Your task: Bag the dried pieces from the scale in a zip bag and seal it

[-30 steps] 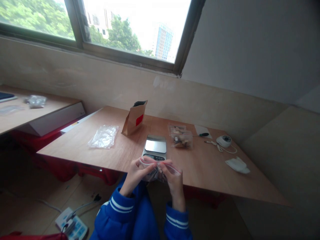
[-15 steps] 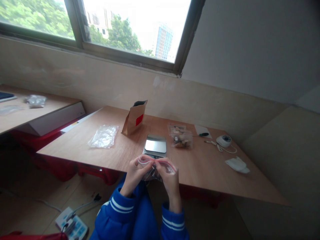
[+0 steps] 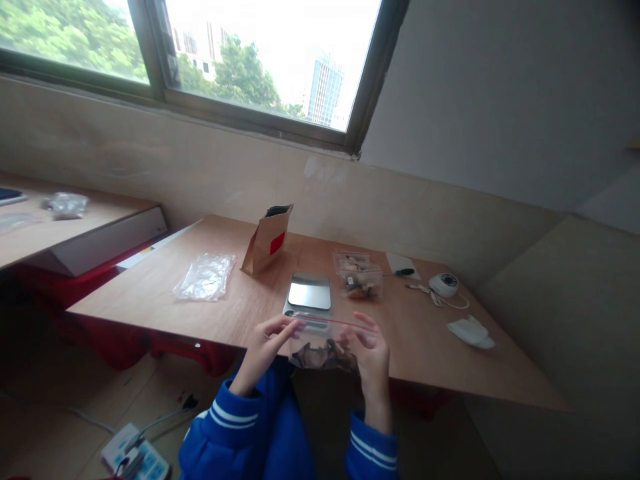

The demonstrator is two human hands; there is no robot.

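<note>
I hold a clear zip bag (image 3: 324, 340) with a red seal strip and dark brown pieces inside, just above the table's near edge. My left hand (image 3: 266, 341) pinches the bag's top left corner. My right hand (image 3: 371, 352) grips its right end, fingers curled behind it. The bag is stretched flat between both hands. Right behind it a small metal kitchen scale (image 3: 309, 294) sits on the wooden table (image 3: 425, 347).
A brown paper pouch with a red label (image 3: 267, 240) stands behind the scale. A stack of filled clear bags (image 3: 358, 275) lies right of the scale, empty clear bags (image 3: 204, 277) lie left. A pen, white round device with cable (image 3: 442, 285) and tissue (image 3: 470, 331) lie at right.
My hands moved apart along the bag's top and pulled it flat; before, they pinched it together near the middle. The view shifted slightly.
</note>
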